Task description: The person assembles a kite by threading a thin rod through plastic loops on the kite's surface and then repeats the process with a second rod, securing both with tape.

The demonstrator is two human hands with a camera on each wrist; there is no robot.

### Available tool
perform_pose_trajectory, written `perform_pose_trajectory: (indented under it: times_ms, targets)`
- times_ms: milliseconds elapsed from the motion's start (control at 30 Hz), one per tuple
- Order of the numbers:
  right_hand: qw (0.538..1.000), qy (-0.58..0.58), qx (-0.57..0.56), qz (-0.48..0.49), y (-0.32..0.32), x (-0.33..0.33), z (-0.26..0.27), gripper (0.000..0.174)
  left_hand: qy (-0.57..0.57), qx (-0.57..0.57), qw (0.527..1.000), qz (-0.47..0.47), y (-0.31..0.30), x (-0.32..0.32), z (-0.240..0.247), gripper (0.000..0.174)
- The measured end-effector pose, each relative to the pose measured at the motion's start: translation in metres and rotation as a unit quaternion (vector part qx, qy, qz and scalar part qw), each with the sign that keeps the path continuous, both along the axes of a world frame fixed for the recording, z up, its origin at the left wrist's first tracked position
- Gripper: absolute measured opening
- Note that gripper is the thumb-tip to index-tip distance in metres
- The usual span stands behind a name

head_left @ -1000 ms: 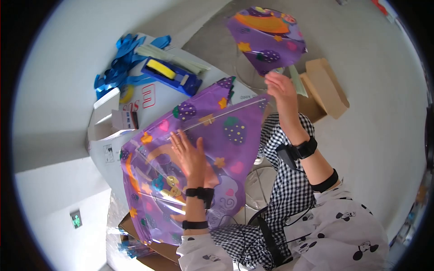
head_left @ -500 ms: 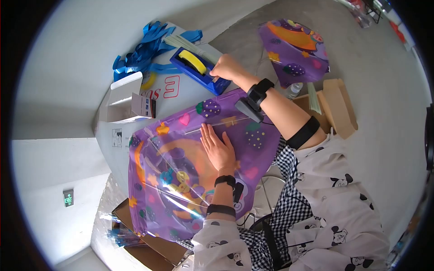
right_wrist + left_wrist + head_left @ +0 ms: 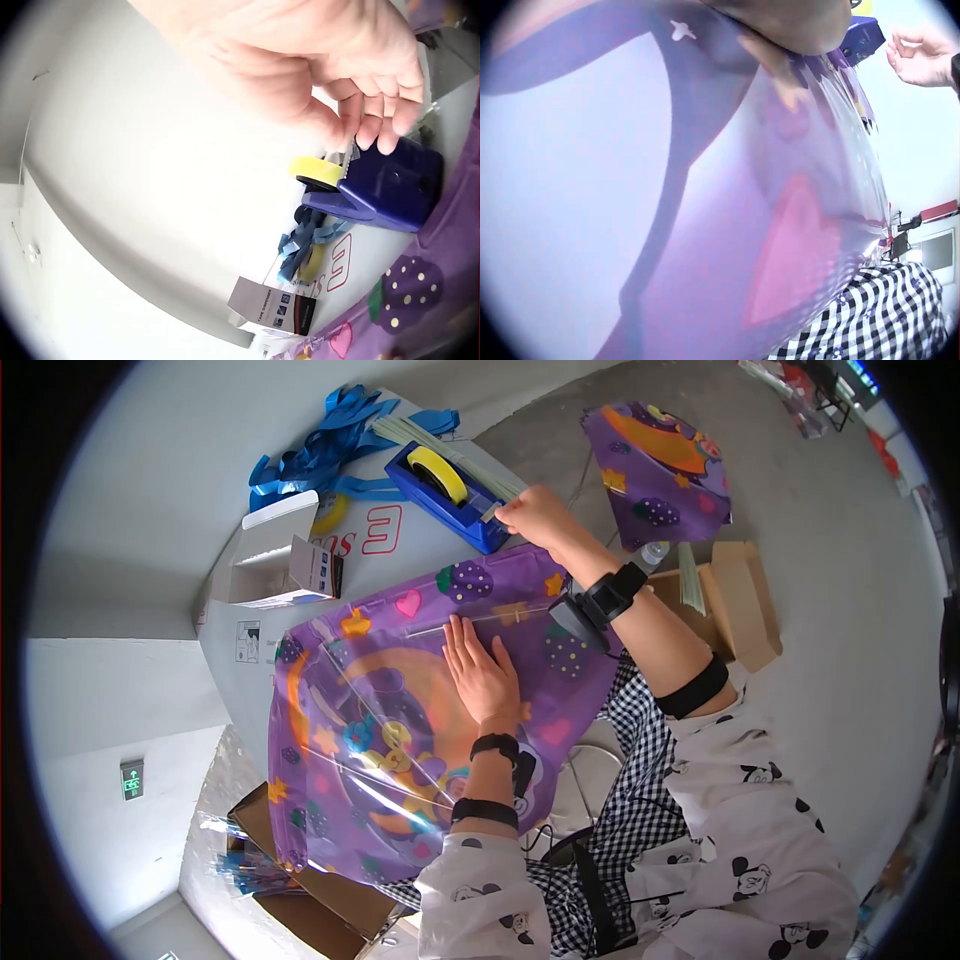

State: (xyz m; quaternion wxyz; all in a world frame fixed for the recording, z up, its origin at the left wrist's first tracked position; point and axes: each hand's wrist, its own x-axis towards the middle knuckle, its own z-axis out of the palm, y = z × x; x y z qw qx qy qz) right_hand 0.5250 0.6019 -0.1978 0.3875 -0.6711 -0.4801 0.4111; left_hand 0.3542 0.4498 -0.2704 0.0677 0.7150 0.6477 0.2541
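Observation:
A purple printed plastic sheet point(image 3: 420, 690) with a rod along its top edge is spread in front of me. Flat on its middle lies my left hand point(image 3: 482, 678), fingers straight. My right hand point(image 3: 540, 518) is at the front end of a blue tape dispenser point(image 3: 394, 184), beyond the sheet's edge. Close up in the right wrist view, thumb and fingertips pinch the clear tape point(image 3: 351, 154) at the toothed cutter. The yellow tape roll point(image 3: 438, 472) sits in the dispenser.
Blue ribbons point(image 3: 335, 450) and pale thin sticks point(image 3: 425, 440) lie behind the dispenser. An opened small box point(image 3: 285, 565) stands left of it. Another purple printed piece point(image 3: 655, 470) lies on the floor, near a cardboard box point(image 3: 745, 600). A larger carton point(image 3: 330, 900) is at lower left.
My right hand has moved from the sheet's right corner to the tape dispenser and now pinches tape at its cutter. My left hand stays flat on the sheet.

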Motion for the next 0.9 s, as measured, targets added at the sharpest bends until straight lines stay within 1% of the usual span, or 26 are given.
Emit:
perform_pose_trajectory:
  times_ms: [100,200,300,400,433,467,533,567,667,700,733,800,833,900]
  targets:
    - [0.995,0.094,-0.029,-0.027,-0.005,-0.001,-0.006,0.021,0.002,0.001,1.0,-0.002,0.0,0.0,0.0,0.049]
    - [0.991,0.128,-0.004,-0.025,-0.007,-0.001,-0.012,0.018,0.003,0.006,1.0,-0.003,0.001,0.0,0.0,0.048]
    - [0.98,0.192,-0.007,-0.048,-0.012,-0.006,-0.013,0.019,0.003,0.008,1.0,0.001,0.0,0.0,-0.001,0.048]
    - [0.982,0.18,-0.01,-0.055,-0.017,-0.006,-0.01,0.018,-0.002,0.016,1.0,0.001,0.0,0.0,-0.003,0.047]
    - [0.991,0.126,0.015,-0.052,-0.013,-0.007,-0.022,0.02,-0.005,0.019,1.0,0.002,0.0,0.0,-0.003,0.047]
    - [0.998,0.013,0.039,-0.057,-0.006,-0.008,-0.034,0.021,-0.006,0.022,1.0,0.002,0.0,0.0,-0.003,0.047]
    - [0.99,-0.13,0.025,-0.043,-0.013,-0.009,-0.02,0.023,-0.004,0.026,1.0,-0.003,0.0,-0.002,-0.005,0.047]
    - [0.982,-0.182,-0.007,-0.037,-0.014,-0.003,-0.034,0.021,0.003,0.023,1.0,0.0,0.0,-0.002,-0.006,0.048]
    - [0.989,-0.126,0.01,-0.081,-0.049,0.029,-0.054,0.019,0.014,0.017,1.0,0.006,0.001,-0.001,-0.008,0.05]
    - [0.994,-0.078,0.058,-0.056,-0.065,0.043,-0.053,0.018,0.002,0.001,1.0,-0.004,0.001,-0.002,-0.004,0.054]
    - [0.994,-0.028,0.102,-0.032,-0.083,0.059,-0.048,0.017,0.023,-0.007,1.0,-0.008,-0.004,-0.003,-0.001,0.055]
    - [0.992,-0.041,0.12,0.027,-0.106,0.096,-0.042,0.016,0.06,-0.01,0.998,-0.017,-0.002,0.0,0.0,0.058]
    - [0.989,-0.048,0.127,0.052,-0.119,0.111,-0.037,0.015,0.087,-0.014,0.996,-0.025,-0.003,-0.003,-0.003,0.064]
    - [0.993,-0.05,0.095,0.049,-0.141,0.129,-0.027,0.012,0.107,-0.027,0.993,-0.037,-0.005,-0.014,-0.008,0.066]
